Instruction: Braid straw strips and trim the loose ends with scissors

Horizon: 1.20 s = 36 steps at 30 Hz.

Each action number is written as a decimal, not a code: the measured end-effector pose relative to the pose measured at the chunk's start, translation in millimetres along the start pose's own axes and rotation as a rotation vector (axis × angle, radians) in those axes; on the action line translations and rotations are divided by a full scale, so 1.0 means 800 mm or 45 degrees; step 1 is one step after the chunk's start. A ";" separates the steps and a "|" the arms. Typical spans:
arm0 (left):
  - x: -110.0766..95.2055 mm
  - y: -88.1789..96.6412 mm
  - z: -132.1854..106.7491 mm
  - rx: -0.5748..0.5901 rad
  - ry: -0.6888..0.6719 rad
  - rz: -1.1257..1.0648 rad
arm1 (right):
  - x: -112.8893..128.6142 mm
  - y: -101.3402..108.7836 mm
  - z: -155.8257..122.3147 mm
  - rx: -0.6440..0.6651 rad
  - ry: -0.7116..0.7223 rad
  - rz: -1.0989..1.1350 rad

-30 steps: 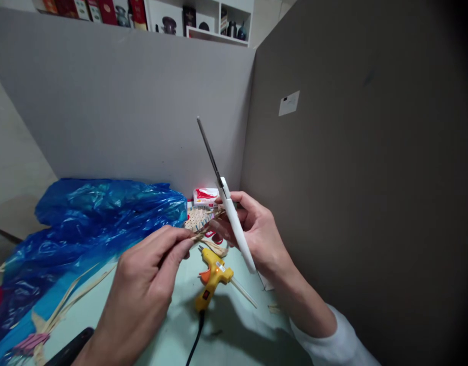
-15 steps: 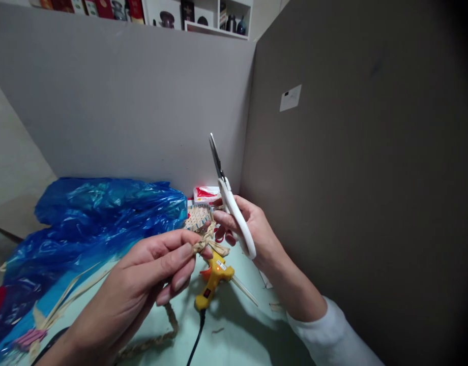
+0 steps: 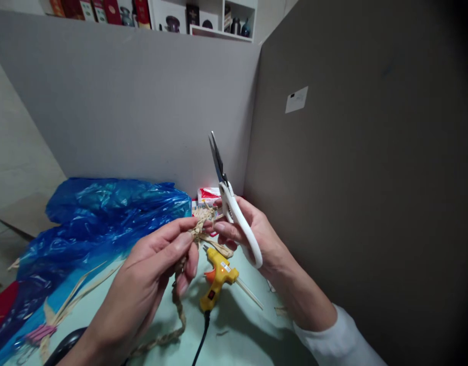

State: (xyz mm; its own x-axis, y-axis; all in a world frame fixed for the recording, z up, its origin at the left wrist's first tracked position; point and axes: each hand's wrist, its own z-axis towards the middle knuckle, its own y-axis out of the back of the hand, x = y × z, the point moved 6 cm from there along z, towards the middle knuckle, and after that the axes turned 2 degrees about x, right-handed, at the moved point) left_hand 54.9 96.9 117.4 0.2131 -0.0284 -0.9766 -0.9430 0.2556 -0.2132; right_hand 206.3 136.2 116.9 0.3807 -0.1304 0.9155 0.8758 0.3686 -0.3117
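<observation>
Between thumb and fingers my left hand [image 3: 157,264] pinches the end of a braided raffia cord [image 3: 178,305], whose length hangs below and curves across the table. Loose strands stick out at the pinched end. White-handled scissors [image 3: 239,221] rest in my right hand [image 3: 253,229], blades pointing up and away, nearly closed. The fingertips of that hand meet the raffia strands close to my left fingers; exactly how they grip them is partly hidden. Just below lies a yellow glue gun [image 3: 218,277] with a glue stick in its back and a small light lit.
A crumpled blue plastic bag [image 3: 115,208] covers the back left of the pale green table [image 3: 249,345]. Loose raffia strips [image 3: 81,295] lie at left, tied with pink. Behind my hands is a red-and-white packet [image 3: 209,194]. Grey panels [image 3: 161,112] enclose the back and right.
My left fingers have turned upward slightly with the braid, showing more of its hanging length. The right fingers have shifted on the strands, scissors still in hand. The view has moved a little.
</observation>
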 end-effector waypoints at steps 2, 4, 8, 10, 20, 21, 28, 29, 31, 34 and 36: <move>0.002 -0.001 0.000 -0.030 -0.010 -0.013 | 0.000 -0.007 -0.002 0.012 -0.012 0.033; 0.003 -0.003 0.000 -0.070 -0.035 -0.013 | -0.002 -0.015 -0.004 0.034 -0.012 0.072; 0.004 -0.007 0.001 -0.101 -0.104 0.054 | -0.006 -0.024 -0.006 0.055 0.011 0.086; 0.004 -0.008 0.003 -0.071 -0.120 0.103 | -0.009 -0.023 -0.006 0.031 0.004 0.055; 0.006 -0.005 0.004 -0.086 -0.090 0.192 | -0.007 -0.002 -0.004 -0.162 0.118 -0.100; 0.005 -0.005 0.003 -0.103 -0.086 0.196 | -0.006 -0.001 -0.005 -0.179 0.119 -0.107; 0.009 -0.003 0.001 -0.145 -0.038 0.120 | 0.006 -0.002 -0.007 -0.287 0.179 -0.143; 0.010 -0.002 0.001 -0.146 -0.028 0.109 | 0.007 -0.002 -0.007 -0.294 0.194 -0.141; 0.012 0.001 0.001 -0.167 -0.032 0.085 | 0.007 -0.001 -0.006 -0.281 0.200 -0.118; 0.010 0.003 0.002 -0.198 -0.064 0.032 | 0.004 -0.001 -0.003 -0.218 0.180 -0.063; 0.009 0.003 0.003 -0.182 -0.058 -0.006 | 0.004 0.001 -0.002 -0.193 0.181 -0.044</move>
State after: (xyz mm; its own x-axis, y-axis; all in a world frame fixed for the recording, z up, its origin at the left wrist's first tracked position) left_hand 55.1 99.7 110.2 0.2257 0.0154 -0.9741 -0.9681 0.1156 -0.2224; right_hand 208.6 134.2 119.0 0.3779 -0.2728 0.8847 0.9197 0.2204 -0.3249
